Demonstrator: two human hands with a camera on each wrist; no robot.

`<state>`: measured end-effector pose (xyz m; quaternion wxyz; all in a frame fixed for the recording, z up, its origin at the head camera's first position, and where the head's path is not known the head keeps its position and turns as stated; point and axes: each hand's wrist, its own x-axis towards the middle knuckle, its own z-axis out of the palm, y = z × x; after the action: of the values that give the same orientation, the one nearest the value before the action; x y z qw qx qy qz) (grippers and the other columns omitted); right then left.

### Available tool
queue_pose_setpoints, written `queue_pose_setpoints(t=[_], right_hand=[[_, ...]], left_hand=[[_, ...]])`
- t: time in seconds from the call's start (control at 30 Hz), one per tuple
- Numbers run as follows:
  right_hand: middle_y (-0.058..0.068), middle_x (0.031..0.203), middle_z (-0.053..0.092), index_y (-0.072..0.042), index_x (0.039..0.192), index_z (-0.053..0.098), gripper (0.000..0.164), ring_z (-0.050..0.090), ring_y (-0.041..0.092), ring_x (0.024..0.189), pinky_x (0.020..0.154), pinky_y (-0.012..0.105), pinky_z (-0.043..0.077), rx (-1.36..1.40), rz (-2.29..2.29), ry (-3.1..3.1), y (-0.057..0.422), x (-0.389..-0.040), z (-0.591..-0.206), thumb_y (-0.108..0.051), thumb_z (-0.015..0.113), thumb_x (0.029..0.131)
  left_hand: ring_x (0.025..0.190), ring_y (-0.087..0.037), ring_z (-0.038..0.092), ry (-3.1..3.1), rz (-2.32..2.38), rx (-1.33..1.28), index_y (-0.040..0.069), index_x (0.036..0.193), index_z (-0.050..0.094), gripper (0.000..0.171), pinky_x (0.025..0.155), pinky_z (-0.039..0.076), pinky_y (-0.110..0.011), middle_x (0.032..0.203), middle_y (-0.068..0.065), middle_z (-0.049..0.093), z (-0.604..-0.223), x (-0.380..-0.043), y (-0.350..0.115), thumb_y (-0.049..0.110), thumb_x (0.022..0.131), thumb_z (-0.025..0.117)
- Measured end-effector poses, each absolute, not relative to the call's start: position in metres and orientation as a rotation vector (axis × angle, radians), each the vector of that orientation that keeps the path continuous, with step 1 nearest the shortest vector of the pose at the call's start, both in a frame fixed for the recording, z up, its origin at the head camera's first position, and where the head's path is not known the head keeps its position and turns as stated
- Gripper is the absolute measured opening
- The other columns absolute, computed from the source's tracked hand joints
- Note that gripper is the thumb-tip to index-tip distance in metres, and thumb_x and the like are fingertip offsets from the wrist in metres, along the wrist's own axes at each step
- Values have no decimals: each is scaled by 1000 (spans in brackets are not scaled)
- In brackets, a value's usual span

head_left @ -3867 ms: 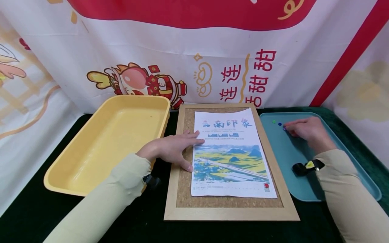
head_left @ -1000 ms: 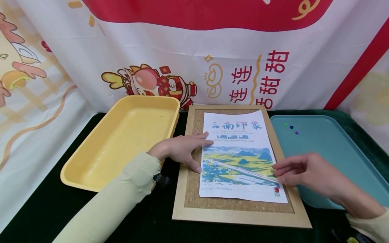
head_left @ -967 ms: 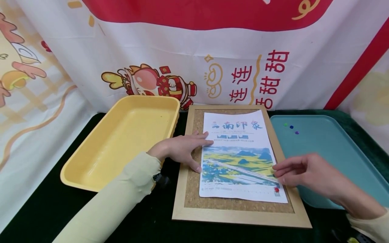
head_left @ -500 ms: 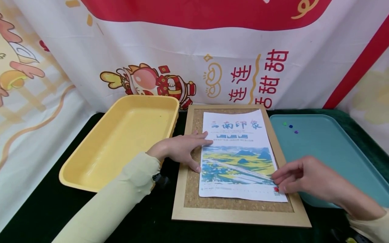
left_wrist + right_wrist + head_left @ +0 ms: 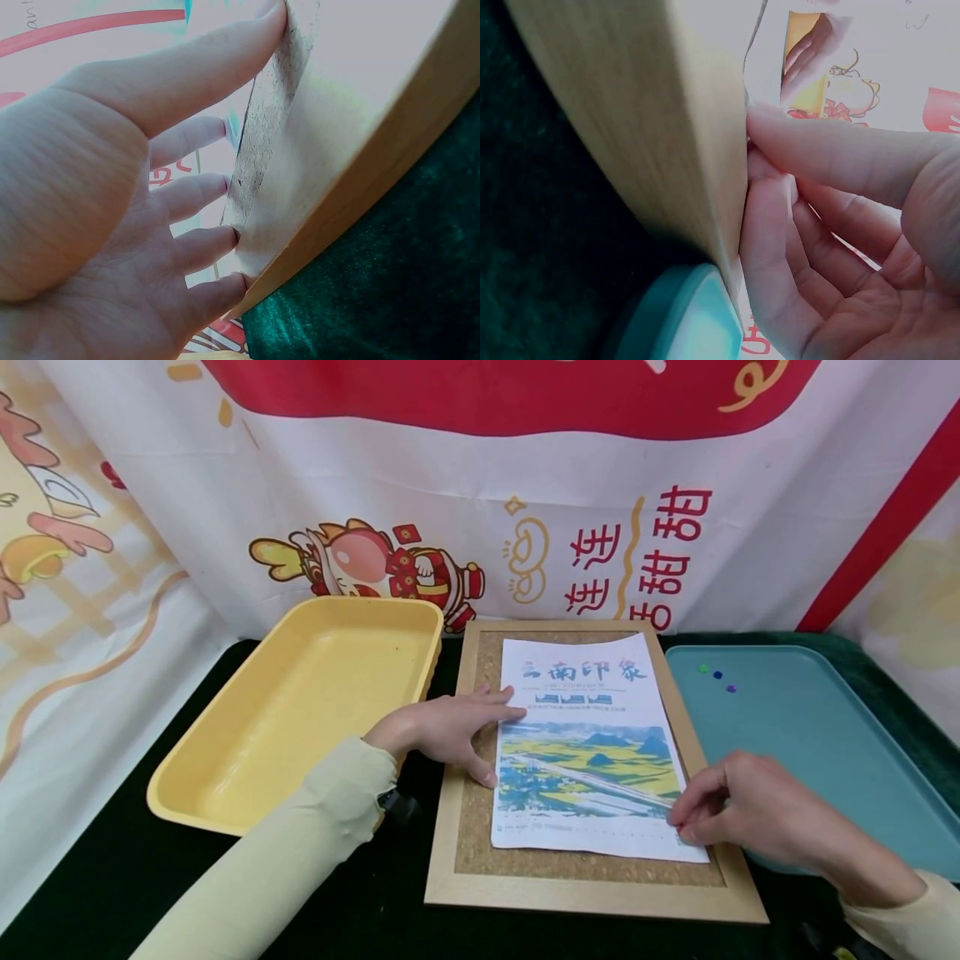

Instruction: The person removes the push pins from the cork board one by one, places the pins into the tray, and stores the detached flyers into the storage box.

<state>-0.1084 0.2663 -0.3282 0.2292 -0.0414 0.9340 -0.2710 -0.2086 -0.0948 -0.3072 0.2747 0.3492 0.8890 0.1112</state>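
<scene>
A white printed sheet (image 5: 573, 843) with a landscape picture and Chinese lettering lies on a wood-framed cork board (image 5: 472, 856). My left hand (image 5: 446, 727) rests over the board's left side, fingers spread; its fingertips touch the sheet's left edge and the thumb reaches the sheet's lower left. At the lower right corner my right hand (image 5: 742, 806) has thumb and fingers pinched together, tips right at the sheet's edge. They hide most of the small pushpin between them and cover the red printed seal. From the right wrist view, the curled fingers (image 5: 769, 225) lie against the frame's inner side.
A teal tray (image 5: 795, 710) to the right holds three tiny pushpins: green (image 5: 703, 668), dark blue (image 5: 717, 675) and purple (image 5: 731, 688). On the left stands a deep yellow tub (image 5: 300, 710). Dark green cloth (image 5: 360, 902) covers the table; a printed curtain (image 5: 420, 460) hangs behind.
Since the earliest frame my right hand has come from the teal tray to the sheet's right edge, then slid down to its lower corner. My left hand keeps its place on the sheet.
</scene>
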Motion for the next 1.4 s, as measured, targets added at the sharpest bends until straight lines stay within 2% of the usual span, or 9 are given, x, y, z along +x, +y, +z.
queue_pose_setpoints(t=[0.23, 0.4, 0.73, 1.0, 1.2, 1.4], right_hand=[[-2, 100, 70, -23, 91, 82, 8, 56, 20, 96, 74, 31, 46, -205, -742, 2540, 270, -110, -331, -19, 88, 87], [-2, 95, 69, -20, 92, 79, 4, 57, 20, 94, 73, 28, 46, -251, -744, 2503, 270, -110, -332, -18, 83, 92], [2, 89, 65, -16, 90, 75, 7, 58, 20, 88, 68, 24, 47, -272, -838, 2417, 272, -111, -329, -13, 79, 95], [4, 90, 65, -8, 99, 72, 2, 60, 21, 89, 69, 24, 46, -257, -943, 2372, 272, -112, -327, -10, 73, 99], [4, 94, 70, -9, 105, 76, 8, 60, 21, 91, 71, 24, 47, -228, -970, 2361, 275, -114, -329, -14, 76, 98], [2, 108, 74, -12, 108, 81, 12, 59, 21, 97, 74, 25, 47, -205, -946, 2372, 278, -117, -329, -15, 76, 98]], left_hand=[[169, -31, 2, 2390, 294, 942, 24, 170, 30, 93, 135, 12, -57, 181, -4, 4, -308, -209, -95, 40, 94, 82], [169, -30, 0, 2390, 298, 931, 25, 170, 30, 94, 135, 12, -56, 181, -3, 3, -307, -209, -94, 40, 94, 82], [169, -31, 4, 2392, 298, 949, 24, 169, 31, 93, 135, 14, -57, 181, -5, 5, -307, -208, -94, 40, 94, 82], [169, -31, 1, 2387, 310, 927, 24, 170, 31, 93, 135, 12, -56, 181, -3, 4, -307, -209, -94, 39, 94, 82], [169, -31, 1, 2384, 301, 932, 25, 170, 30, 93, 135, 12, -56, 181, -3, 3, -308, -210, -94, 40, 94, 82], [169, -30, 0, 2387, 300, 933, 25, 170, 30, 94, 135, 12, -56, 181, -2, 3, -307, -209, -94, 40, 94, 82]])
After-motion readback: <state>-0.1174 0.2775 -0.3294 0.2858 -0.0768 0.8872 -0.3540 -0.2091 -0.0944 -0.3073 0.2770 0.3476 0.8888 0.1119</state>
